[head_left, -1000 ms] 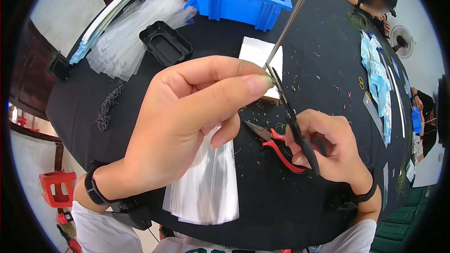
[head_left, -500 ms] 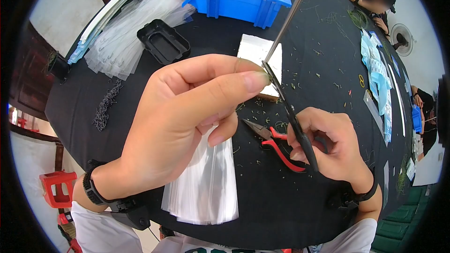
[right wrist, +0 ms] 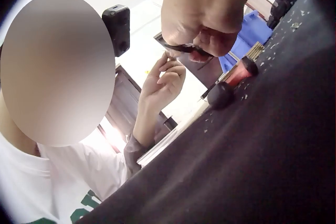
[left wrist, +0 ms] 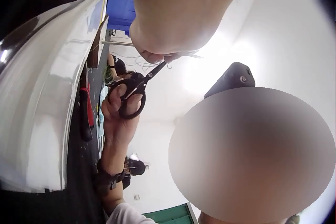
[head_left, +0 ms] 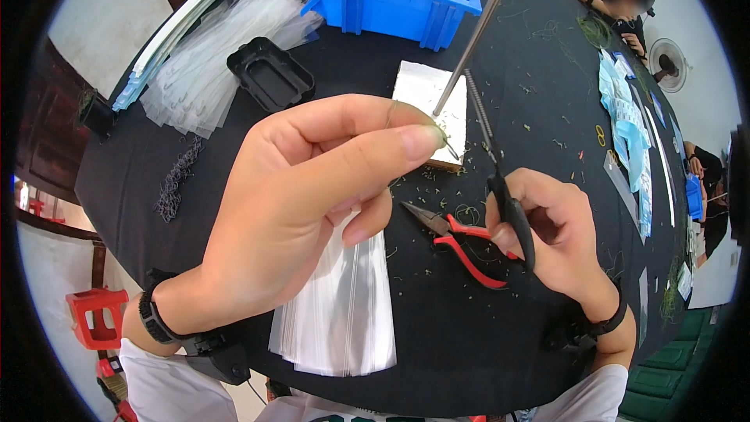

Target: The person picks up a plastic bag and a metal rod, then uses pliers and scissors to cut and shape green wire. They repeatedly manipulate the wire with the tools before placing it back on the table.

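Thumb and forefinger of my left hand (head_left: 289,180) pinch a thin green line (head_left: 446,137), its short dark end sticking out past the fingertips. My right hand (head_left: 558,227) holds black-handled scissors (head_left: 513,215), blades pointing up and away, a little right of the pinched line. Those scissors (left wrist: 137,85) show their finger loops in the left wrist view. A slim metal rod (head_left: 478,37) slants down close to the left fingertips. Behind them lies a white-topped block (head_left: 422,82). Red-handled pliers (head_left: 469,258) rest on the table below the right hand.
Clear plastic sleeves (head_left: 344,312) lie in front of me, more bags (head_left: 211,55) at back left. Near those are a black tray (head_left: 269,74), a dark pile of hooks (head_left: 178,180) and a blue bin (head_left: 398,4). Green clippings dot the black cloth. Other people sit at right.
The scissors have moved right, away from the left fingertips where their blades were before. The left hand keeps its pinch with only a slight shift.
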The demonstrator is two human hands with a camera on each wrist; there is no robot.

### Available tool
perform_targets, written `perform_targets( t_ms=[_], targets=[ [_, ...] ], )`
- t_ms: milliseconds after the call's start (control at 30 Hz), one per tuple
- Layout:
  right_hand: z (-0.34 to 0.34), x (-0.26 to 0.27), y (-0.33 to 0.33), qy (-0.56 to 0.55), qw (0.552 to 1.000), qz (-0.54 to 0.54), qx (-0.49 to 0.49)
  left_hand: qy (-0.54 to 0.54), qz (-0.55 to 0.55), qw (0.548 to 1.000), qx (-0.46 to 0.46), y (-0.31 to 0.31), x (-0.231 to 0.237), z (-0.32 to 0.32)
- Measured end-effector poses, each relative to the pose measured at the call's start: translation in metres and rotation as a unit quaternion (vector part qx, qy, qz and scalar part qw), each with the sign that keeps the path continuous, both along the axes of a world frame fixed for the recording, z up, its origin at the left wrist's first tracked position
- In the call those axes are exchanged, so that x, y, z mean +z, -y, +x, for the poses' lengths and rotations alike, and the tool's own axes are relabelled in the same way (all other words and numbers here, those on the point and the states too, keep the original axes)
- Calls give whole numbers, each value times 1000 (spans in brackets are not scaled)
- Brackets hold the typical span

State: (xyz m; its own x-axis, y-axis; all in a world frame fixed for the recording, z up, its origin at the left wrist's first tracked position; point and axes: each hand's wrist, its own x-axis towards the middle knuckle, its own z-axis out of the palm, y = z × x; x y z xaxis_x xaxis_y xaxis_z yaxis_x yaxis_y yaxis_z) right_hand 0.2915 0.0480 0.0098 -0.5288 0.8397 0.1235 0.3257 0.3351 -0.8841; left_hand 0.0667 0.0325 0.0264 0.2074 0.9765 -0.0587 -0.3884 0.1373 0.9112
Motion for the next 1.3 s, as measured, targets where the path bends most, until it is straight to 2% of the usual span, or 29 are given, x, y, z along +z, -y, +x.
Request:
perform_targets(
  t_ms=[67, 500, 1300],
  targets=[
    [1, 0, -1, 2, 1000, -17, -8, -7, 9, 1000, 4, 0, 0, 0],
    [2, 4, -3, 79, 993, 51, 72, -2, 6, 1000, -6, 0, 0, 2],
    [0, 5, 2, 109, 991, 79, 25, 0, -16, 1000, 0, 0, -1, 3]
  ],
)
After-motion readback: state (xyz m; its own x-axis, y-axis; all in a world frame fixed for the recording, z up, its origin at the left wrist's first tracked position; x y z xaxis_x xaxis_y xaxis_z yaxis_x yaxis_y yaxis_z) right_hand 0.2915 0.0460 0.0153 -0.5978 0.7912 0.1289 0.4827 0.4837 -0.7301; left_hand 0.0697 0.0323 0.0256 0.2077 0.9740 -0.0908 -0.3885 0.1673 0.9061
